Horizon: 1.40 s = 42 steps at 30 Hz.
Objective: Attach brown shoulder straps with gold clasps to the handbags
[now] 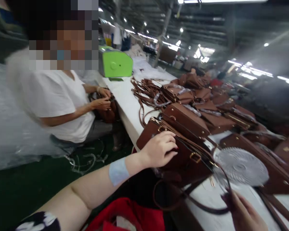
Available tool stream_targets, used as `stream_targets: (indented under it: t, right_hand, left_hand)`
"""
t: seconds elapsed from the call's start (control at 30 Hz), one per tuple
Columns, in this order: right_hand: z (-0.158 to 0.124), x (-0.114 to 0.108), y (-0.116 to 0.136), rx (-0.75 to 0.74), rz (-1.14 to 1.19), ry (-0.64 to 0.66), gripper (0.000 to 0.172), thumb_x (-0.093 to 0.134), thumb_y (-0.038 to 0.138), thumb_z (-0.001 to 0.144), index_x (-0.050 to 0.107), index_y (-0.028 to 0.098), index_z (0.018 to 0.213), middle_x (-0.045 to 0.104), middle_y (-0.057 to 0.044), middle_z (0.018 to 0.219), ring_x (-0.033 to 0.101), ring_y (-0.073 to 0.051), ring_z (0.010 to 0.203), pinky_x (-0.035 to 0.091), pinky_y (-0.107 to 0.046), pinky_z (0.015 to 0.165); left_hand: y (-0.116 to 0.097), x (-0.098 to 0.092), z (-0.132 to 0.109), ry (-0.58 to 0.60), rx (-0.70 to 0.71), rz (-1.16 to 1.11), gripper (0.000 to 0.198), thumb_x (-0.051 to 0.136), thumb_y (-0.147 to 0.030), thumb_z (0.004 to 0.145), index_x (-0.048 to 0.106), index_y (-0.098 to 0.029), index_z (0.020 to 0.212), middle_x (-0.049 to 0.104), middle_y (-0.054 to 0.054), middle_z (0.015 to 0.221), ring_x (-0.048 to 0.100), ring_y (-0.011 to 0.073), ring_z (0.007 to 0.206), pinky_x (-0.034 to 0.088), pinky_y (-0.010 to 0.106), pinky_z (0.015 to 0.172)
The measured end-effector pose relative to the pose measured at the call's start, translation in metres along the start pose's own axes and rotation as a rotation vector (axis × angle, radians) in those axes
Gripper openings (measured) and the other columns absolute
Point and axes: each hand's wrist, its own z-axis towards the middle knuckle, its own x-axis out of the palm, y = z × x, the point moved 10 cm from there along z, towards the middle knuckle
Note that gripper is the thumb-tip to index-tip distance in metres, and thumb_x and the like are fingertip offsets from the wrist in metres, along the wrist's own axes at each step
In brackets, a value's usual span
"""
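Observation:
My left hand [159, 149] rests curled over the top of a brown leather handbag [183, 150] that stands at the near edge of the white table [125, 96]. Its fingers grip the bag's upper edge next to a gold buckle [195, 157]. My right hand [245, 213] is low at the bottom right, pinching the bag's long brown strap [195, 203], which loops down off the table edge. A pale plaster strip sits on my left wrist.
Several more brown handbags [202, 109] and a heap of loose straps [146, 89] cover the table. A round grey mesh disc [240, 166] lies by my bag. A green machine [114, 62] stands farther back. A seated person in a white shirt [60, 102] handles a bag on the left.

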Motion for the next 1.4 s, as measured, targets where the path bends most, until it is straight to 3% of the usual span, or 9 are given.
stream_targets:
  t: [0.1,0.23,0.33,0.4,0.53,0.63,0.87,1.17,1.4]
  right_hand:
    - [-0.03,-0.033,-0.058,0.284,-0.192,-0.174,0.052,0.058,0.063,0.082,0.073,0.016,0.1,0.076,-0.01,0.093,0.069,-0.032,0.092,0.054,-0.043,0.079]
    - [-0.052,-0.053,-0.09,0.34,-0.382,-0.207,0.05,0.054,0.06,0.082,0.074,0.017,0.098,0.074,-0.011,0.093,0.067,-0.027,0.087,0.051,-0.039,0.078]
    - [-0.054,-0.05,-0.112,0.313,-0.416,-0.166,0.048,0.052,0.058,0.082,0.073,0.018,0.096,0.073,-0.012,0.099,0.067,-0.027,0.089,0.051,-0.04,0.079]
    - [-0.051,-0.042,-0.125,0.251,-0.451,-0.143,0.053,0.049,0.061,0.081,0.072,0.018,0.101,0.069,-0.014,0.112,0.063,-0.031,0.103,0.048,-0.046,0.09]
    - [-0.045,-0.019,-0.155,0.136,-0.491,-0.068,0.062,0.04,0.064,0.082,0.07,0.017,0.11,0.062,-0.018,0.127,0.055,-0.036,0.119,0.038,-0.055,0.105]
    - [-0.048,-0.006,-0.174,0.092,-0.478,-0.012,0.055,0.037,0.063,0.085,0.07,0.02,0.096,0.065,-0.015,0.123,0.06,-0.033,0.112,0.043,-0.053,0.101]
    - [-0.058,-0.004,-0.184,0.054,-0.483,-0.02,0.049,0.038,0.064,0.087,0.065,0.024,0.081,0.064,-0.011,0.125,0.059,-0.032,0.111,0.042,-0.054,0.102]
    - [-0.06,-0.003,-0.18,0.029,-0.497,-0.059,0.049,0.037,0.065,0.088,0.063,0.025,0.08,0.065,-0.009,0.125,0.058,-0.032,0.113,0.04,-0.053,0.103]
    - [-0.06,-0.002,-0.176,-0.002,-0.508,-0.059,0.046,0.038,0.062,0.09,0.063,0.025,0.079,0.065,-0.009,0.125,0.059,-0.03,0.113,0.041,-0.052,0.103]
  left_hand:
    - [-0.01,-0.008,-0.004,-0.051,-0.036,0.024,0.02,0.059,-0.024,0.089,0.065,-0.015,0.106,0.065,0.009,0.11,0.054,0.0238,0.119,0.044,0.044,0.106]
    - [-0.048,0.005,-0.011,-0.028,0.003,-0.072,0.015,0.06,-0.02,0.088,0.064,-0.016,0.101,0.067,0.007,0.102,0.06,0.0184,0.095,0.051,0.036,0.088]
    - [-0.09,0.054,-0.025,0.222,0.127,-0.191,0.012,0.054,-0.024,0.092,0.064,-0.017,0.092,0.067,0.005,0.092,0.06,0.0155,0.081,0.05,0.031,0.075]
    - [-0.11,0.098,-0.043,0.445,0.185,-0.197,0.018,0.053,-0.03,0.093,0.065,-0.017,0.089,0.067,0.005,0.09,0.06,0.0164,0.078,0.05,0.031,0.07]
    - [-0.129,0.182,-0.088,0.883,0.269,-0.185,0.024,0.055,-0.037,0.091,0.068,-0.017,0.091,0.069,0.006,0.09,0.065,0.0199,0.078,0.051,0.031,0.063]
    - [-0.129,0.22,-0.104,1.047,0.211,-0.22,0.027,0.055,-0.039,0.091,0.069,-0.018,0.098,0.07,0.006,0.093,0.067,0.021,0.082,0.053,0.031,0.066]
    - [-0.099,0.272,-0.088,1.028,-0.186,-0.07,0.036,0.052,-0.046,0.089,0.065,-0.017,0.107,0.067,0.01,0.104,0.066,0.0276,0.093,0.056,0.039,0.078]
    - [-0.105,0.321,-0.074,1.013,-0.287,0.002,0.034,0.056,-0.045,0.087,0.062,-0.015,0.101,0.066,0.012,0.103,0.066,0.0287,0.092,0.056,0.04,0.077]
    - [-0.107,0.332,-0.071,1.006,-0.254,-0.021,0.028,0.052,-0.042,0.09,0.063,-0.018,0.098,0.068,0.01,0.1,0.066,0.0264,0.091,0.054,0.038,0.077]
